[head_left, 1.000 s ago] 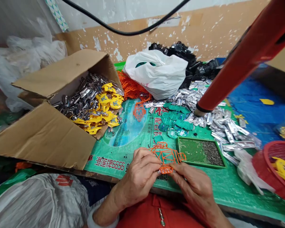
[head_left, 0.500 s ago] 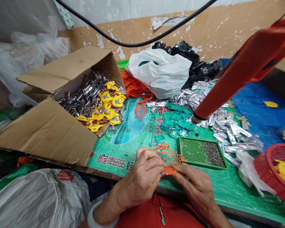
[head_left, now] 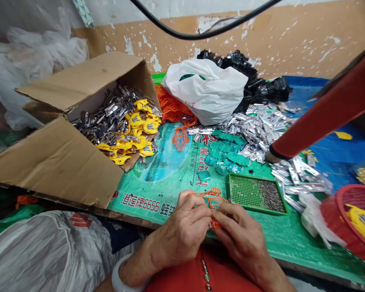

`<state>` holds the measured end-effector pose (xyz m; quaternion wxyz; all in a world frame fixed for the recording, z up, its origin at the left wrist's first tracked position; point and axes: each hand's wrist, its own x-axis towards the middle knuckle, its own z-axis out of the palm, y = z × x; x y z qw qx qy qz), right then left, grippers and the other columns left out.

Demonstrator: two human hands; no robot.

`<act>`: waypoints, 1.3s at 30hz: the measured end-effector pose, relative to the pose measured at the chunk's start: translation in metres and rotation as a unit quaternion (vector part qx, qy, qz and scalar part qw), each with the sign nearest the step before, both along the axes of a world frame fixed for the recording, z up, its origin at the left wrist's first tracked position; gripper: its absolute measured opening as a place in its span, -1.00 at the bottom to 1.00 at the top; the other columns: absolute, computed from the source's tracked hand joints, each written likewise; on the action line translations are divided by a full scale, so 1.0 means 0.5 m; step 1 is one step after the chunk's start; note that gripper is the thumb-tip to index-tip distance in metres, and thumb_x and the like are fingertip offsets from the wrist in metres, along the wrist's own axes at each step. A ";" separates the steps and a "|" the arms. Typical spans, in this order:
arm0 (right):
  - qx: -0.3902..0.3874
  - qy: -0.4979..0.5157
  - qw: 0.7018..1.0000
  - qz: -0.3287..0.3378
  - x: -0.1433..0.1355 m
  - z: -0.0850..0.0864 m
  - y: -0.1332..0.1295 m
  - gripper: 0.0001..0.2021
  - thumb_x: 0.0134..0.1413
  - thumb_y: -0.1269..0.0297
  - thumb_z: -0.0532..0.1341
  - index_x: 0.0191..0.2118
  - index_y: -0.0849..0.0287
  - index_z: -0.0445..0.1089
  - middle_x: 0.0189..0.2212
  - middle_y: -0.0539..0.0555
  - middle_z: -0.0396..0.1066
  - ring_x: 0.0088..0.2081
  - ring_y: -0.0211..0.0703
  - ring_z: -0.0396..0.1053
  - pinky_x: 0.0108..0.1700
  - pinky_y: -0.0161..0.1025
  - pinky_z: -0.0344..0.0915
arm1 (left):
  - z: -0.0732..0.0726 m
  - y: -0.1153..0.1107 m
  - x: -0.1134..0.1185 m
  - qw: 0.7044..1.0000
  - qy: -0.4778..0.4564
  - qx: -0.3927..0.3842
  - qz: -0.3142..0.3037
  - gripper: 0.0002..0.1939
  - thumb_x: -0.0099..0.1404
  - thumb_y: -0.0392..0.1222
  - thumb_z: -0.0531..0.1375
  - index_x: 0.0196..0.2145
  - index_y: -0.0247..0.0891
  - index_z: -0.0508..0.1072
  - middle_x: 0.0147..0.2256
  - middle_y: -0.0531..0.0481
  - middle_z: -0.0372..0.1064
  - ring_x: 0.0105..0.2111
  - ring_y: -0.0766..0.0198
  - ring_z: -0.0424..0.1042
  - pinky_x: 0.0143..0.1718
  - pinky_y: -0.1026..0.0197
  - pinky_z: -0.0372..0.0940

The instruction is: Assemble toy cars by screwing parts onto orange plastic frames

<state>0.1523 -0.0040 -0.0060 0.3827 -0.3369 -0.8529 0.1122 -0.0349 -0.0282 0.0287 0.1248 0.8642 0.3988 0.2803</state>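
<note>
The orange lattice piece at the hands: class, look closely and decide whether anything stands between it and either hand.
Nothing visible does. The left hand and the right hand both have fingers on the orange lattice piece. The green tray lies beyond the right hand, not between.

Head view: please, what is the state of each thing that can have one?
Cardboard box, open, metal and yellow parts inside
White bag, bulging
Green tray, uncovered, partly filled
Red basket, uncovered, yellow parts inside
Orange piece, held in both hands
Left hand, fingers closed
Right hand, fingers closed
</note>
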 end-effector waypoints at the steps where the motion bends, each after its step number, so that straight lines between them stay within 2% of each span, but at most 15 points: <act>1: -0.010 0.000 1.000 0.019 -0.001 0.001 -0.001 -0.87 0.18 0.39 0.17 -0.18 0.19 0.43 -0.38 0.10 0.44 -0.39 -0.22 0.35 -0.38 -0.28 0.33 | 0.000 0.000 0.001 1.000 0.001 0.001 -0.002 -0.84 0.28 -0.49 0.07 -0.31 -0.35 0.42 -0.31 -0.08 0.44 -0.17 0.15 0.28 0.03 -0.04 0.17; 3: -0.021 0.011 0.999 0.043 -0.002 0.004 -0.002 -0.89 0.17 0.44 0.17 -0.21 0.19 0.42 -0.43 0.06 0.43 -0.40 -0.21 0.32 -0.36 -0.24 0.29 | 0.002 0.000 0.002 1.000 0.000 0.008 -0.002 -0.85 0.29 -0.47 0.08 -0.30 -0.35 0.42 -0.31 -0.07 0.44 -0.18 0.17 0.29 0.04 -0.02 0.19; 10: -0.002 0.036 0.998 0.052 0.001 0.012 0.004 -0.86 0.12 0.53 0.18 -0.24 0.20 0.41 -0.43 0.07 0.45 -0.39 -0.21 0.27 -0.33 -0.21 0.19 | 0.003 0.005 0.001 0.998 -0.028 0.061 0.021 -0.91 0.29 -0.42 0.16 -0.25 -0.36 0.44 -0.24 -0.08 0.48 -0.10 0.16 0.34 0.07 0.03 0.26; 20: -0.024 0.021 0.998 0.055 -0.005 0.011 0.004 -0.87 0.16 0.51 0.14 -0.23 0.20 0.40 -0.44 0.05 0.42 -0.39 -0.19 0.20 -0.35 -0.20 0.07 | 0.002 0.009 0.004 0.999 -0.026 0.032 0.002 -0.85 0.32 -0.44 0.09 -0.29 -0.32 0.45 -0.33 -0.04 0.46 -0.12 0.17 0.34 0.06 -0.02 0.28; 24: -0.031 0.027 0.997 0.063 -0.003 0.007 0.005 -0.88 0.19 0.48 0.13 -0.22 0.20 0.40 -0.44 0.06 0.43 -0.39 -0.18 0.21 -0.34 -0.18 0.04 | -0.007 0.009 0.003 0.999 -0.027 0.028 -0.002 -0.88 0.32 -0.43 0.12 -0.29 -0.33 0.44 -0.31 -0.04 0.47 -0.08 0.17 0.33 0.09 -0.02 0.26; 28: -0.035 0.041 0.996 0.076 0.000 0.004 0.006 -0.89 0.18 0.48 0.14 -0.23 0.21 0.39 -0.43 0.07 0.44 -0.39 -0.18 0.22 -0.34 -0.18 0.06 | -0.013 0.010 -0.004 0.999 -0.030 0.031 -0.002 -0.95 0.31 -0.38 0.17 -0.27 -0.33 0.43 -0.28 -0.05 0.47 -0.03 0.16 0.32 0.12 0.00 0.25; 33: -0.028 0.059 0.993 0.095 0.003 -0.001 0.007 -0.86 0.16 0.53 0.15 -0.18 0.26 0.37 -0.40 0.10 0.45 -0.38 -0.19 0.25 -0.33 -0.20 0.14 | 0.002 0.015 -0.013 0.999 -0.032 0.033 -0.018 -0.92 0.33 -0.36 0.15 -0.21 -0.34 0.41 -0.23 -0.12 0.48 -0.02 0.15 0.35 0.09 -0.01 0.29; 39: -0.015 0.052 0.994 0.093 0.001 -0.002 0.008 -0.87 0.18 0.53 0.12 -0.19 0.27 0.35 -0.41 0.11 0.44 -0.38 -0.19 0.27 -0.34 -0.21 0.19 | 0.005 0.014 -0.020 0.998 -0.047 0.032 -0.038 -0.84 0.36 -0.42 0.07 -0.24 -0.32 0.44 -0.26 -0.06 0.50 -0.03 0.20 0.34 0.18 -0.02 0.17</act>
